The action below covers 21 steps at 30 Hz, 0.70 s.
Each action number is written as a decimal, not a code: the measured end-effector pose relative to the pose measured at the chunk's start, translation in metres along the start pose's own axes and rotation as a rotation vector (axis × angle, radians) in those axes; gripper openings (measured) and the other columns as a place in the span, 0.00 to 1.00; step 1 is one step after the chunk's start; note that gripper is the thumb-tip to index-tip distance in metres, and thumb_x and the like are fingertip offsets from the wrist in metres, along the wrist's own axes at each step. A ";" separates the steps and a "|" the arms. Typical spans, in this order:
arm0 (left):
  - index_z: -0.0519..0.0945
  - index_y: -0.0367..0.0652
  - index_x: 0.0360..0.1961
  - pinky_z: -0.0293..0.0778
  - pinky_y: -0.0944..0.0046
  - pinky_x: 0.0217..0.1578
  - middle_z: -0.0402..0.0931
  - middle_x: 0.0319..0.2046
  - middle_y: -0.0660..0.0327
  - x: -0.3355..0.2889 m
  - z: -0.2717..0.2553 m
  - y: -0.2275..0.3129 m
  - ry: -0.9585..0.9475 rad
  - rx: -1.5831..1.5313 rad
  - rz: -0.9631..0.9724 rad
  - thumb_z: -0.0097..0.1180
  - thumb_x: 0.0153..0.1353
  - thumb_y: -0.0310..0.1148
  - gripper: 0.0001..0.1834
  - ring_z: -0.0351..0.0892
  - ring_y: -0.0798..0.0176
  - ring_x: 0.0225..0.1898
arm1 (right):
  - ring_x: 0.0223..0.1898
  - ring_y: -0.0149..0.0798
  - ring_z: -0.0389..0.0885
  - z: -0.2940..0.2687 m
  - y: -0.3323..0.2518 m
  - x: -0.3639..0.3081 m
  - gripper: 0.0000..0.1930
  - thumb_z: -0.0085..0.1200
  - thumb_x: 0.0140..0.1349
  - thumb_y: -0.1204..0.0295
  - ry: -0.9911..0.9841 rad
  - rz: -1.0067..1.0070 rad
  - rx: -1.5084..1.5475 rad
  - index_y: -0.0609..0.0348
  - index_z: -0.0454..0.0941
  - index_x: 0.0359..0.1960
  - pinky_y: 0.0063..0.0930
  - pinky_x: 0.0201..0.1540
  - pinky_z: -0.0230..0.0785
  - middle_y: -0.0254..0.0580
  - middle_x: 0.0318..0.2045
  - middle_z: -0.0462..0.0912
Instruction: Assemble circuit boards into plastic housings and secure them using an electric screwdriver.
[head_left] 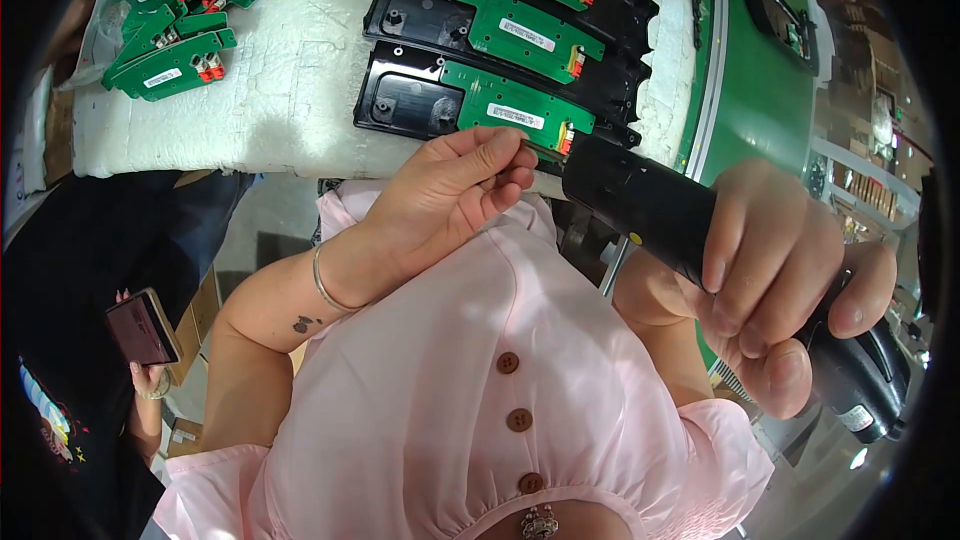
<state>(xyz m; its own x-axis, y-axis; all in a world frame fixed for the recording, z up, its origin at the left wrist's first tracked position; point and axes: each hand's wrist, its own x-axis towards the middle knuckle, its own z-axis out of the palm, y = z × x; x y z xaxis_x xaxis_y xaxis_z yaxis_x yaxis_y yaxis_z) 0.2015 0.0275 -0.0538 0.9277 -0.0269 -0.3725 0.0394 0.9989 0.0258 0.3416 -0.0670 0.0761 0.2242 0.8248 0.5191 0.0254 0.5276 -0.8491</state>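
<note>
My right hand (775, 255) is wrapped round a black electric screwdriver (640, 198), held nearly level and pointing left. Its thin bit (543, 150) reaches the fingertips of my left hand (455, 175), whose thumb and forefinger are pinched at the bit's end. Whatever small thing may be between them is hidden. Just beyond my hands lies the nearest black plastic housing (408, 100), with a green circuit board (480, 103) set in its right part. The board carries a white label and a red-and-yellow component at its right end.
More black housings with green boards (525, 35) lie in a row behind, on a foam-covered table (300, 60). Loose green boards (170, 60) are heaped at the far left. A green surface (765, 100) lies to the right. Another person's hand (148, 380) holds a phone-like object (140, 328) at left.
</note>
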 end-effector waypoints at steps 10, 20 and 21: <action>0.73 0.39 0.37 0.69 0.72 0.38 0.72 0.32 0.62 0.001 0.008 -0.002 -0.015 0.049 0.004 0.50 0.57 0.39 0.14 0.71 0.70 0.35 | 0.12 0.19 0.67 0.000 0.005 0.000 0.16 0.49 0.41 0.77 0.040 -0.001 -0.047 0.51 0.61 0.33 0.14 0.25 0.61 0.21 0.12 0.69; 0.67 0.32 0.42 0.71 0.67 0.42 0.72 0.36 0.51 -0.007 0.016 0.000 0.041 0.188 -0.119 0.40 0.62 0.33 0.14 0.74 0.58 0.39 | 0.14 0.29 0.58 0.001 0.061 0.008 0.16 0.39 0.41 0.75 0.370 0.068 -0.165 0.59 0.63 0.37 0.30 0.26 0.58 0.33 0.12 0.58; 0.67 0.32 0.42 0.71 0.67 0.42 0.72 0.36 0.51 -0.007 0.016 -0.001 0.041 0.186 -0.116 0.40 0.62 0.33 0.14 0.74 0.58 0.39 | 0.14 0.29 0.58 -0.001 0.061 0.008 0.15 0.39 0.41 0.75 0.353 0.058 -0.166 0.59 0.63 0.36 0.30 0.26 0.58 0.33 0.12 0.58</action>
<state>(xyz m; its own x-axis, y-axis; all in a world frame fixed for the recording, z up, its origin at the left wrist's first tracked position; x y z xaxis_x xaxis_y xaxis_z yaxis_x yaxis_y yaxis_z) 0.2010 0.0257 -0.0361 0.8973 -0.1361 -0.4198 0.2164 0.9648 0.1496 0.3462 -0.0279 0.0281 0.5508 0.7162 0.4286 0.1532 0.4180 -0.8954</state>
